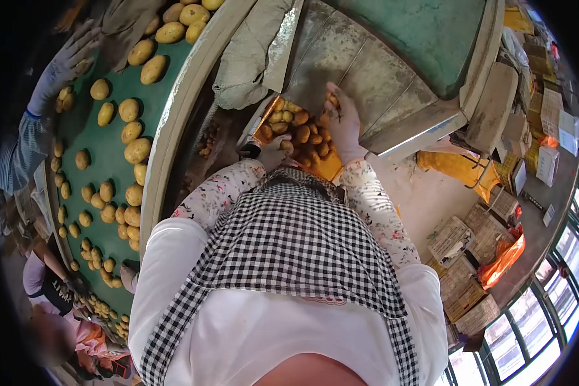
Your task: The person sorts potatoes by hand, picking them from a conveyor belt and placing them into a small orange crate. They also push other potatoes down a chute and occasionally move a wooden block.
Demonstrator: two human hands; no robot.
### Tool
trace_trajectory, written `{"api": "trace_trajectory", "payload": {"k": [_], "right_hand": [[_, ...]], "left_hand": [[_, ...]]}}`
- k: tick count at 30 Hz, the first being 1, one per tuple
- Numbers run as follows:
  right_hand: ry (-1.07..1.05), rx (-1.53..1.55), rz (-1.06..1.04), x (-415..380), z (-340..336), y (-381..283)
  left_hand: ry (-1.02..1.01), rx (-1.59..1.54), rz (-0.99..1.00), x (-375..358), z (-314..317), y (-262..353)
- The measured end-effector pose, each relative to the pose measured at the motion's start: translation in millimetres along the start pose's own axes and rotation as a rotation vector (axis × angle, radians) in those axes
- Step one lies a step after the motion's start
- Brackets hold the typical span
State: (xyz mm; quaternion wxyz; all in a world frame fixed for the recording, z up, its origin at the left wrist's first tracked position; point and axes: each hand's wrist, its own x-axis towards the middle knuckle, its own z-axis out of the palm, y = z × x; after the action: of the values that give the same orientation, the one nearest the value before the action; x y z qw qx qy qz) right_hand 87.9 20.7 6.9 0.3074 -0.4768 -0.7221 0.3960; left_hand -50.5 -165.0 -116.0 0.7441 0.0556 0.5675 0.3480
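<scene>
My left hand [273, 154], in a pale glove, is closed on a potato [286, 147] at the near left side of an orange-lined container [329, 168]. Several loose potatoes [302, 134] fill that container in front of my apron. My right hand [345, 125], also gloved, is raised at the container's right side, its fingers curled round another potato [332, 99]. Just beyond it, a worn metal chute [328, 51] slopes down toward the container.
A green conveyor belt [87, 151] carrying several potatoes curves along the left. Across it, another person's gloved hand [67, 58] reaches over. A grey cloth [251, 55] hangs beside the chute. Yellow sacking [453, 168] and stacked crates [473, 248] stand at the right.
</scene>
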Motion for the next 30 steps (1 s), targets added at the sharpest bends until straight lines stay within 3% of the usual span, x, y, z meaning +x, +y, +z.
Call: {"api": "trace_trajectory", "payload": {"k": [3,5,7,8,10,11,13,15,17,18,20,23,26,27,28,30], "right_hand": [[-0.303,0.108,0.306,-34.9,-6.7,6.9],[-0.549,-0.029,0.592,-44.1,-8.4,12.1],[-0.683,-0.110,0.701,-60.0,-2.2,37.5],[-0.693,-0.119,0.666,-73.8,9.7,71.3],[-0.696,-0.124,0.628,-77.3,22.5,100.8],[-0.693,-0.121,0.632,-75.1,26.6,101.5],[-0.694,-0.205,0.676,-69.8,36.1,105.3],[-0.702,-0.384,0.750,-53.3,38.3,95.0],[-0.658,-0.364,0.638,-42.6,23.8,83.5],[-0.635,-0.356,0.581,-38.1,16.8,84.2],[-0.522,-0.107,0.505,-22.3,-1.6,90.4],[-0.376,0.081,0.471,27.2,-43.7,53.0],[-0.108,0.230,0.347,81.2,-90.7,27.9],[-0.035,0.205,0.291,98.8,-109.0,20.1],[0.029,0.187,0.250,111.9,-123.1,13.2],[0.135,0.123,0.164,141.5,-150.0,6.6]], "left_hand": [[0.085,-0.209,-0.077,22.3,-9.5,-13.2],[-0.171,1.150,0.342,54.1,-34.7,-19.6],[-0.263,1.751,0.448,58.4,-37.2,-15.4],[-0.220,1.381,0.322,60.4,-34.7,-13.1],[0.057,0.093,-0.105,55.4,-11.1,-3.4],[0.166,-0.147,-0.164,56.0,-4.6,1.1],[0.250,-0.202,-0.189,57.9,2.1,9.7],[-0.057,0.957,0.226,87.0,-26.9,-8.5],[-0.113,0.980,0.211,98.0,-31.1,-6.9],[-0.003,0.428,-0.011,95.4,-21.7,-5.2],[0.021,-0.019,-0.142,95.4,-14.7,-2.2],[-0.019,-0.054,-0.119,109.2,-16.9,-6.2],[-0.209,-0.137,-0.003,135.3,-24.9,-12.8],[-0.206,-0.264,-0.082,137.8,-21.5,-9.4],[-0.061,-0.301,-0.206,134.5,-9.7,6.0],[0.002,-0.262,-0.242,135.9,-4.5,23.6]]}}
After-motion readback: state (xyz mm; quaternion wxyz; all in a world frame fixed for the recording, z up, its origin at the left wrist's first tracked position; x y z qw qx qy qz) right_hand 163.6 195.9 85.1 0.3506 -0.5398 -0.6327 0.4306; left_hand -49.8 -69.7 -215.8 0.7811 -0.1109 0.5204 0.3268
